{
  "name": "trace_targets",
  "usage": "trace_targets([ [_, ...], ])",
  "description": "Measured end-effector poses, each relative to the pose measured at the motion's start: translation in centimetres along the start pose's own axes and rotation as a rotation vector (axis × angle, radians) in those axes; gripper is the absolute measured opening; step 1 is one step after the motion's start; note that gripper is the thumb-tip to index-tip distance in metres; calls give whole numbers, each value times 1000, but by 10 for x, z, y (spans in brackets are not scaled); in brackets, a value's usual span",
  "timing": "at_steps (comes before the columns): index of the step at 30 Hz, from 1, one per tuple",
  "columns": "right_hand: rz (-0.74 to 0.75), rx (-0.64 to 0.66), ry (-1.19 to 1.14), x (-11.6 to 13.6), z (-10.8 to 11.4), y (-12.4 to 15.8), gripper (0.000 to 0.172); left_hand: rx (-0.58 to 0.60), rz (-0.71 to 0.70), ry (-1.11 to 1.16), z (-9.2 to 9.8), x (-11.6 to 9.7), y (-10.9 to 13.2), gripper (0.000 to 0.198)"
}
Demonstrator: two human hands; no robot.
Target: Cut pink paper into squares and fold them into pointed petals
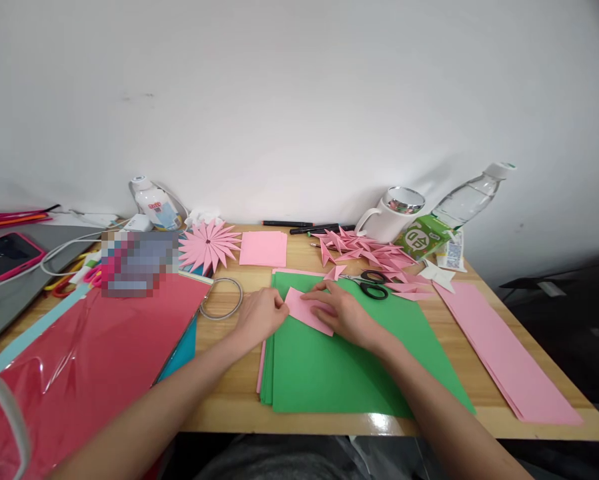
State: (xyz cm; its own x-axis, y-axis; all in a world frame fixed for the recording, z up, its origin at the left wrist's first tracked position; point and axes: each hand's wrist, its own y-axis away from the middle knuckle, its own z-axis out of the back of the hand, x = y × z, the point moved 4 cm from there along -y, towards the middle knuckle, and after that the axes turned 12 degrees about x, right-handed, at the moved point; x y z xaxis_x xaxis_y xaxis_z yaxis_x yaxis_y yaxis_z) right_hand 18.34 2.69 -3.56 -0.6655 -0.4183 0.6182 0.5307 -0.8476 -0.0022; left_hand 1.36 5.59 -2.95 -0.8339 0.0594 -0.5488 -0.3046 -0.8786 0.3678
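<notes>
A small folded piece of pink paper [307, 313] lies at a slant on a stack of green paper [379, 373]. My left hand [263, 315] is closed in a pinch at its left corner. Across its right part rests my right hand [343, 315], thumb and fingers apart, touching it from above. Black-handled scissors [373, 287] lie just beyond my right hand, on the far edge of the green stack. A metal ring [240, 300] lies on the wood to the left of my left hand.
Behind are a pink paper star wheel [208, 241], square pink sheets [263, 249] and pointed folded pink pieces [362, 248]. A white mug [392, 217] and a tilted bottle [472, 197] stand back right. Long pink strips [509, 360] lie right; a red-covered pack [104, 340] lies left.
</notes>
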Motion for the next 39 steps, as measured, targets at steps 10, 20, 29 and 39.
trace_targets([
  [10,48,139,397,14,9,4,34,-180,-266,-275,-8,-13,25,15],
  [20,223,81,221,-8,7,7,36,-147,-625,-774,-26,-22,31,25],
  [29,207,86,234,-12,3,10,40,-221,-767,-749,-31,-7,29,29],
  [39,231,108,296,-8,2,11,40,-278,-845,-725,-29,-7,33,29],
])
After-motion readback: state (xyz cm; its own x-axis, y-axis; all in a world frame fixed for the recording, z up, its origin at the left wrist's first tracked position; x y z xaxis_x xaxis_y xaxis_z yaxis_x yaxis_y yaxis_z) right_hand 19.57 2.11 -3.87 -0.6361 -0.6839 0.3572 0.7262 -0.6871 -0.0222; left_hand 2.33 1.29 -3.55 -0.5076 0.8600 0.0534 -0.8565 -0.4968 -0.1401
